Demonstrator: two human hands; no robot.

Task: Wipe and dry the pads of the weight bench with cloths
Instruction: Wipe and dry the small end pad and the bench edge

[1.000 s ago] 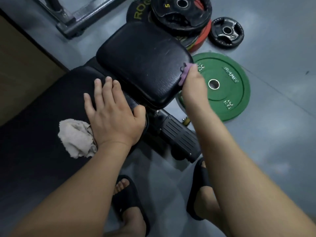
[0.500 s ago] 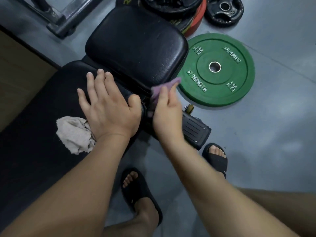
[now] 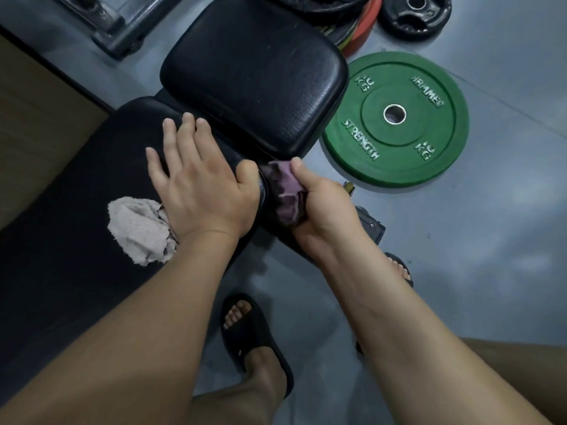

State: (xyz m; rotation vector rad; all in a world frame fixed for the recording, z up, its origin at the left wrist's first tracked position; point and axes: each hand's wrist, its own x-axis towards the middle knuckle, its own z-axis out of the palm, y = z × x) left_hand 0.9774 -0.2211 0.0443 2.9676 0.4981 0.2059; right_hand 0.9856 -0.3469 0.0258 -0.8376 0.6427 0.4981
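The weight bench has a black seat pad [image 3: 254, 72] at the top centre and a long black back pad [image 3: 61, 240] running down to the left. My left hand [image 3: 199, 182] lies flat on the back pad's end, fingers spread, holding nothing. A crumpled whitish cloth [image 3: 138, 230] rests on the back pad beside my left wrist. My right hand [image 3: 325, 210] grips a purple cloth [image 3: 287, 191] pressed against the side edge of the back pad, just below the seat pad's near corner.
A green 10 kg plate [image 3: 395, 118] lies flat on the grey floor to the right of the seat pad. Black and red plates [image 3: 414, 13] are stacked behind it. A metal frame [image 3: 116, 29] stands at the top left. My sandalled feet [image 3: 254, 338] are below the bench.
My right hand carried the purple cloth from the seat pad's far right edge down to the side of the back pad near my left thumb. The left hand stayed flat.
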